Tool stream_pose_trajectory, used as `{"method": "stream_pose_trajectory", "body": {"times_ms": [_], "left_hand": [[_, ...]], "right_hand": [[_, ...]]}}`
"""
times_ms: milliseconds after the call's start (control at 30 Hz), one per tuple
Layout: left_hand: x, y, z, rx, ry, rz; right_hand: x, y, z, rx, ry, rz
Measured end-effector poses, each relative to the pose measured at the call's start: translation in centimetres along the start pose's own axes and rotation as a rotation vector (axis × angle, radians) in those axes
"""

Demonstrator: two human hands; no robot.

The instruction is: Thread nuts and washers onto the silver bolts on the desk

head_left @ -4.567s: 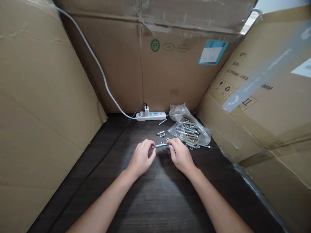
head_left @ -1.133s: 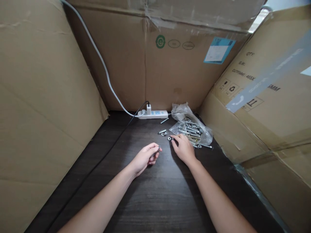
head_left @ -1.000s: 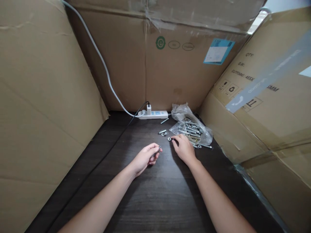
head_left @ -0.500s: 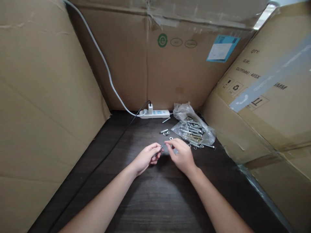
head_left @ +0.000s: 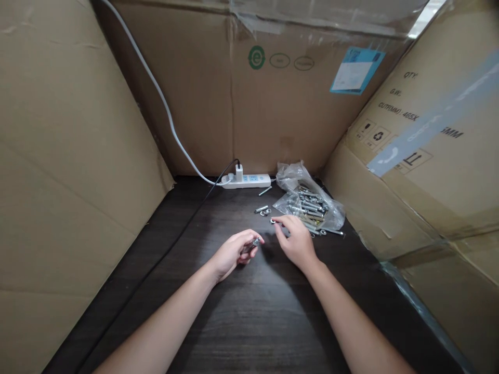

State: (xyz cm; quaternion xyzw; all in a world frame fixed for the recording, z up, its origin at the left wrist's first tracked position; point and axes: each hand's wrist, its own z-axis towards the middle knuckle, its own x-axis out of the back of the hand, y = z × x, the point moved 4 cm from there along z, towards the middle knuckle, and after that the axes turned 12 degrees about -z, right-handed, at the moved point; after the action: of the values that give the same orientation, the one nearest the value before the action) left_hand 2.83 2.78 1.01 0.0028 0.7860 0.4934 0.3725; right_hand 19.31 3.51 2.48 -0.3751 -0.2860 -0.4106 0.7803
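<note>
My left hand [head_left: 236,252] is curled around a short metal bolt [head_left: 255,242], whose end shows by the thumb; the fingers hide the rest. My right hand [head_left: 293,240] reaches over the dark table [head_left: 249,311], thumb and index finger apart. Its index fingertip is at a small metal ring [head_left: 272,221]; whether that is a nut or a washer I cannot tell. Just behind lie a metal sleeve-like rod [head_left: 261,209] and small rings [head_left: 265,212]. A clear plastic bag [head_left: 300,176] spilling many metal bolts [head_left: 312,205] lies behind and right of my right hand.
A white power strip [head_left: 253,181] with a plugged-in charger [head_left: 239,172] sits at the back. A black cable [head_left: 171,246] runs down the left side, and a white cable [head_left: 163,98] hangs behind. Cardboard walls [head_left: 187,88] enclose the left, back and right. Another rod [head_left: 265,191] lies near the strip.
My right hand has moved away from my left hand, up to the small ring on the table. The left hand has turned slightly, and more of the bolt's end shows.
</note>
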Motion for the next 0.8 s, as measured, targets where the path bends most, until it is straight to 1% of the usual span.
{"method": "stream_pose_trajectory", "body": {"times_ms": [67,133,200,267,333,433,500,567,667,733,800], "left_hand": [[0.0,0.0,0.0,0.001,-0.002,0.013],[0.0,-0.1,0.0,-0.006,-0.001,0.026],[0.1,-0.2,0.0,-0.008,0.002,0.037],[0.2,-0.3,0.1,-0.004,0.007,0.042],[0.3,-0.4,0.2,-0.008,0.014,0.047],[0.3,-0.4,0.2,-0.041,0.017,0.066],[0.3,-0.4,0.3,-0.056,0.017,0.078],[0.3,-0.4,0.3,-0.062,0.024,0.086],[0.4,-0.4,0.4,-0.072,0.039,0.113],[0.3,-0.4,0.4,-0.089,0.053,0.166],[0.4,-0.2,0.4,-0.136,0.083,0.259]], "right_hand": [[-0.8,1.5,0.1,-0.060,-0.033,-0.092],[-1.7,2.3,0.2,-0.079,-0.070,-0.167],[-2.4,2.5,0.2,-0.082,-0.091,-0.224],[-2.6,2.3,0.3,-0.083,-0.097,-0.240],[-2.3,1.6,0.3,-0.077,-0.089,-0.171],[-1.1,0.1,0.0,-0.075,-0.082,0.103],[-0.3,-1.1,-0.3,-0.086,-0.110,0.296],[0.1,-2.3,-0.5,-0.078,-0.149,0.409],[0.3,-3.2,-0.7,-0.063,-0.178,0.462],[0.2,-3.2,-0.7,-0.060,-0.191,0.476],[0.2,-3.0,-0.7,-0.055,-0.215,0.487]]}}
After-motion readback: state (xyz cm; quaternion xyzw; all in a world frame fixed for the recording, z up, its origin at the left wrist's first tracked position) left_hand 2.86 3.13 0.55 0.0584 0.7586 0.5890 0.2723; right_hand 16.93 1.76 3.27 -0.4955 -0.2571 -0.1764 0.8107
